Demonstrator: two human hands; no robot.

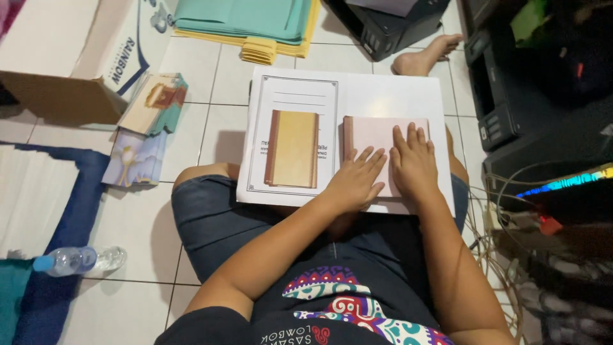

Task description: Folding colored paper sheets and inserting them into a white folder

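Both hands lie flat, fingers spread — left hand [356, 179], right hand [414, 161] — pressing the pink book [373, 137] at the white board's [389, 96] right edge (spine leftward, long axis running away), gripping nothing.

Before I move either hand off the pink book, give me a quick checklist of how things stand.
1. Left hand flat on the pink book: ok.
2. Right hand flat on the same cover: ok.
3. Pink book lying closed on the white board: ok.
4. Tan book lies apart from the pink one, untouched: ok.
5. White board resting level across the lap: cannot tell; its underside is hidden.
6. Pink cover stuck down smoothly: cannot tell; the hands cover much of it.
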